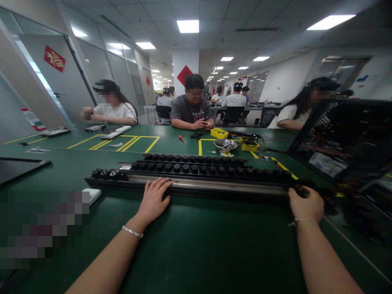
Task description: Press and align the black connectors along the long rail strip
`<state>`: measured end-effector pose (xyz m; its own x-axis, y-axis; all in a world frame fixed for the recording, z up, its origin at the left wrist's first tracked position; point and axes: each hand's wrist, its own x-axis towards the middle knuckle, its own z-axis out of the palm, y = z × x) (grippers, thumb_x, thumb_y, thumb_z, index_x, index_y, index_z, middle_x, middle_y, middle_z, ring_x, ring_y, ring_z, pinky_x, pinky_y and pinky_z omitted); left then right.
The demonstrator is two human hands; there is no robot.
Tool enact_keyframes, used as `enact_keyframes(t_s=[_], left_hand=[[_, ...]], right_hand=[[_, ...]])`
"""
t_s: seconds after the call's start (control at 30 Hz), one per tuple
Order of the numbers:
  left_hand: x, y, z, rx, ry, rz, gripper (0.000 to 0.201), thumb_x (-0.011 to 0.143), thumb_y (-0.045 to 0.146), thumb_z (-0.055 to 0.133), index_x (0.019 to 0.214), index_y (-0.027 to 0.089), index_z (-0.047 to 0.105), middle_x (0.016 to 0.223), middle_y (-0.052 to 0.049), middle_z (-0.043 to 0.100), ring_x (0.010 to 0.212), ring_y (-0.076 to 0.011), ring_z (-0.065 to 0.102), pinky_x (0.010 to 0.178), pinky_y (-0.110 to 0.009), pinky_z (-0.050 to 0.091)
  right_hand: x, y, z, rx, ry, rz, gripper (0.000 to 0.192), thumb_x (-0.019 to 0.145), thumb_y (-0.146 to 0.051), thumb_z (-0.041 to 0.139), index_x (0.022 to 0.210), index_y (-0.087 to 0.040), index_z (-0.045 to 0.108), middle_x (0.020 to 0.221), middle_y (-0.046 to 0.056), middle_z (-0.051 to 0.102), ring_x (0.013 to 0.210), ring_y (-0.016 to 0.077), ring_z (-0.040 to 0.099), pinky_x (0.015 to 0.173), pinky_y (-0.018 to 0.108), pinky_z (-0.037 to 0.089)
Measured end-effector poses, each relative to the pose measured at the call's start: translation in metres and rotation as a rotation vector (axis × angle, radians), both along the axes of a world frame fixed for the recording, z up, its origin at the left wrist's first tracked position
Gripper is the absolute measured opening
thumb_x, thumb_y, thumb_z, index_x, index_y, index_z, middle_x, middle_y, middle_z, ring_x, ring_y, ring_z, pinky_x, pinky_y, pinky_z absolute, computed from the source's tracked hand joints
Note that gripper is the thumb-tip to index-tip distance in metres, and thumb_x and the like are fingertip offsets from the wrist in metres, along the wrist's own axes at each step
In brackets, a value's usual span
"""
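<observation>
A green desk [196, 253] with yellow marked lines fills the view, and people sit along its far edge. At the right edge stands a dark open machine case [346, 139], tilted. Across the middle of the desk lies a long black strip [214, 184] with rows of round sockets and a bare metal rail on its near side; a second, shorter strip [192, 159] lies just behind it, parallel. The left hand [154, 200] rests flat on the near edge of the long strip, left of its middle, fingers spread wide and laid over the rail, gripping nothing. The right hand [306, 204] is at the strip's right end, its grip closed around that end. Toward the far edge sit a metal bowl [226, 144], two yellow trays [219, 133] and a small red screwdriver [182, 139].
</observation>
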<state>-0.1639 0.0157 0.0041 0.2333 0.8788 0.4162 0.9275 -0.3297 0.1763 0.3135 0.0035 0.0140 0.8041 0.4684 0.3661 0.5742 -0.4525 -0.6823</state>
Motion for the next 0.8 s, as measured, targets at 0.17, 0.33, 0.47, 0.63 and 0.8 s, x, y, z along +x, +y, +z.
enact_keyframes(t_s=[0.17, 0.33, 0.47, 0.63, 0.8], left_hand=[[-0.0001, 0.0, -0.0004, 0.013, -0.01, -0.002, 0.048, 0.078, 0.025, 0.05, 0.126, 0.032, 0.049, 0.135, -0.002, 0.051, 0.129, -0.0253, 0.037, 0.11, -0.054, 0.017], [-0.0002, 0.0, -0.0002, 0.01, -0.008, -0.002, 0.047, 0.079, 0.025, 0.049, 0.125, 0.031, 0.049, 0.136, -0.002, 0.05, 0.13, -0.0254, 0.037, 0.11, -0.054, 0.017], [-0.0002, 0.0007, -0.0005, 0.013, -0.009, -0.003, 0.048, 0.078, 0.025, 0.05, 0.125, 0.032, 0.05, 0.135, -0.002, 0.051, 0.129, -0.0255, 0.037, 0.11, -0.054, 0.018], [-0.0003, 0.0012, -0.0012, 0.008, -0.007, 0.0, 0.049, 0.077, 0.024, 0.05, 0.125, 0.032, 0.05, 0.135, -0.002, 0.051, 0.129, -0.0255, 0.037, 0.11, -0.054, 0.017], [0.0, 0.0007, -0.001, 0.012, -0.006, 0.004, 0.047, 0.078, 0.025, 0.049, 0.125, 0.032, 0.05, 0.135, -0.001, 0.051, 0.129, -0.0257, 0.037, 0.11, -0.055, 0.017]], right_hand=[[0.0028, 0.0006, -0.0013, -0.019, 0.03, -0.025, 0.048, 0.068, -0.044, 0.056, 0.108, -0.017, 0.062, 0.106, 0.014, 0.06, 0.101, 0.0286, 0.053, 0.087, 0.04, 0.042], [0.0035, 0.0006, -0.001, -0.026, 0.044, -0.035, 0.05, 0.069, -0.045, 0.056, 0.11, -0.018, 0.062, 0.106, 0.013, 0.061, 0.1, 0.0287, 0.054, 0.086, 0.04, 0.042], [0.0049, 0.0006, -0.0006, -0.05, 0.041, -0.037, 0.053, 0.07, -0.046, 0.054, 0.116, -0.019, 0.061, 0.111, 0.013, 0.061, 0.1, 0.0288, 0.054, 0.086, 0.039, 0.041], [0.0078, -0.0005, 0.0014, -0.088, 0.079, -0.029, 0.058, 0.071, -0.047, 0.053, 0.123, -0.021, 0.056, 0.115, 0.014, 0.06, 0.102, 0.0301, 0.055, 0.087, 0.041, 0.042], [0.0086, -0.0018, 0.0048, -0.132, 0.133, -0.055, 0.063, 0.072, -0.05, 0.052, 0.129, -0.023, 0.052, 0.12, 0.015, 0.058, 0.107, 0.0326, 0.053, 0.088, 0.043, 0.042]])
